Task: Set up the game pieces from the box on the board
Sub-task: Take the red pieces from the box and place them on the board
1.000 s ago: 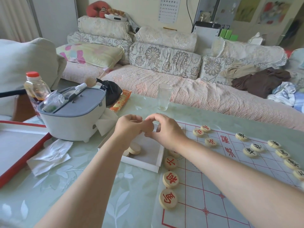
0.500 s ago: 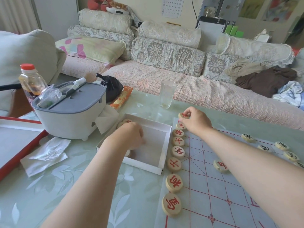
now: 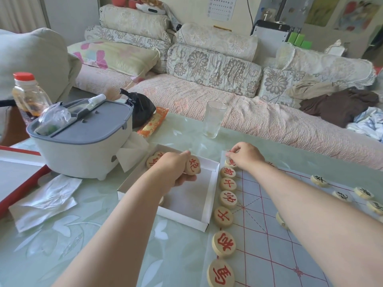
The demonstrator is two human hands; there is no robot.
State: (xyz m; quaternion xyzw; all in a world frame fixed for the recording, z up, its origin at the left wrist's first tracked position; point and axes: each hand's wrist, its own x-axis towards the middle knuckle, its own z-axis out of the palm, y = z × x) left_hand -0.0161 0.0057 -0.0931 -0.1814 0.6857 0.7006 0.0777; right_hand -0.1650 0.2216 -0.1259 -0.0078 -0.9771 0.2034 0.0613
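The left hand is in the centre of the frame, over the open white box. Its fingers are curled round a red piece, a pale wooden disc with a red character, held tilted with its face to the camera. The held disc is above the inside of the box, near the far wall. Two loose pieces lie in the far left corner of the box, partly hidden by the hand.

The board, a pale sheet with red grid lines, lies on the bench just right of the box and fills the lower right of the frame. A row of pieces with red characters runs along the board's left edge, from the bottom of the frame up towards the centre. The right hand is at the far end of that row. Its fingers are bunched narrow and point down onto a corner piece, which is mostly hidden under the fingertips. Black-marked pieces stand in a line at the right edge of the frame, well apart from the red row.

At centre left, a white container with a grey lid stands on the bench with a bottle behind it. A crumpled tissue lies below it. An empty glass stands at the bench's far edge, above the box. A sofa with flowered cushions fills the top of the frame.
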